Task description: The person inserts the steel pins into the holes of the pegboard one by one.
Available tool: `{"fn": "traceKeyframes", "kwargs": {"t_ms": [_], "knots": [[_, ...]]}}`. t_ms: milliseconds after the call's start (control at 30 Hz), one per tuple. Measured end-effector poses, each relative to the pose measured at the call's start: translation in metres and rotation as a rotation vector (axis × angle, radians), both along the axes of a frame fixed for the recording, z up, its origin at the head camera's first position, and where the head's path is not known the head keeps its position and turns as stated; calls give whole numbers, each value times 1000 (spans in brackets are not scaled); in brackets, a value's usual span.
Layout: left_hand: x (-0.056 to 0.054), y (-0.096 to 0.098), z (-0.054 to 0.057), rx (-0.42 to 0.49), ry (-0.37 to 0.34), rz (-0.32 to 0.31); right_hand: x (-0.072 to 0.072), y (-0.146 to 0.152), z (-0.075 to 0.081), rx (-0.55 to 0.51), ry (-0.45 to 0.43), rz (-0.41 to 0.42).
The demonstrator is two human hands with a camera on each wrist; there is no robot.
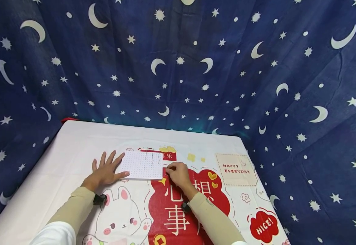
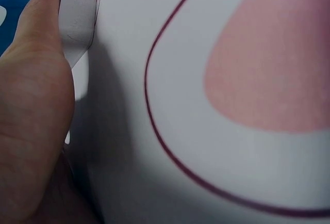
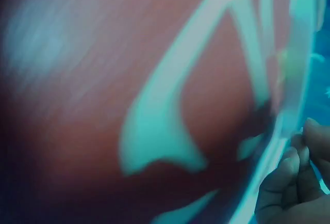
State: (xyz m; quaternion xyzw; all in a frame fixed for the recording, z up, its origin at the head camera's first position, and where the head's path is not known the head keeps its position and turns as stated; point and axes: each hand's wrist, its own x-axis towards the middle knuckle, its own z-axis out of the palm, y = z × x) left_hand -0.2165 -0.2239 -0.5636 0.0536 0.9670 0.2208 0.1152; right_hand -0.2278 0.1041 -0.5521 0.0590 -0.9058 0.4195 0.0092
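Note:
A white pegboard (image 1: 144, 165) with rows of small holes lies on the table, and several thin needle-like sticks (image 1: 152, 156) stand up from it. My left hand (image 1: 104, 172) is spread flat at the board's left end, its thumb and a fingertip touching the edge. The left wrist view shows that thumb (image 2: 36, 53) against the board's side (image 2: 77, 17). Beside the board's right edge, my right hand (image 1: 179, 174) has its fingers curled in. In the right wrist view its thumb and fingertips (image 3: 291, 162) pinch something tiny and pale, too small to make out.
A printed tablecloth (image 1: 83, 146) with a rabbit (image 1: 119, 217), a red patch with characters and a HAPPY EVERYDAY panel (image 1: 236, 170) covers the table. Dark blue curtains (image 1: 181, 75) with moons and stars hang behind and at both sides.

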Motion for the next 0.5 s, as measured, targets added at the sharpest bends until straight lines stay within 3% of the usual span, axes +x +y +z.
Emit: {"fn": "traceKeyframes", "kwargs": {"t_ms": [333, 500], "knots": [[-3, 1, 0, -1, 2, 8, -10, 7, -6, 92, -70, 87], [-3, 1, 1, -4, -1, 10, -8, 5, -5, 223, -108, 127]]}}
